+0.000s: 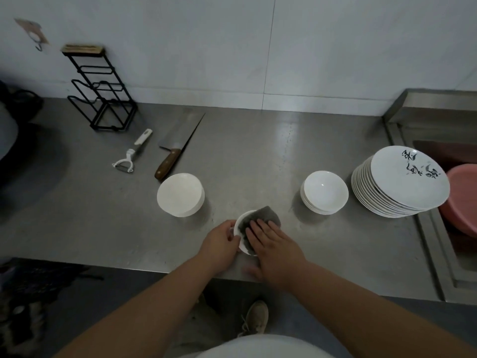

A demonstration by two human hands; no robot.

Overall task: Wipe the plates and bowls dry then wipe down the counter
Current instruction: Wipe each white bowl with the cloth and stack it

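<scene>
A small white bowl (240,223) sits near the front edge of the steel counter (258,156), mostly covered by a grey cloth (260,215). My left hand (220,241) grips the bowl's left rim. With straight fingers, my right hand (273,244) presses the cloth into the bowl. To the left stands a stack of white bowls turned upside down (180,194). To the right is a stack of upright white bowls (324,191), and beyond it a tall stack of white plates (402,182) with black brush writing on the top one.
A cleaver (178,146) and a white peeler (129,157) lie at the back left, in front of a black wire rack (100,94). At the right, a sink (454,156) holds a pink basin (462,197). My shoe (256,319) shows on the floor below the counter edge.
</scene>
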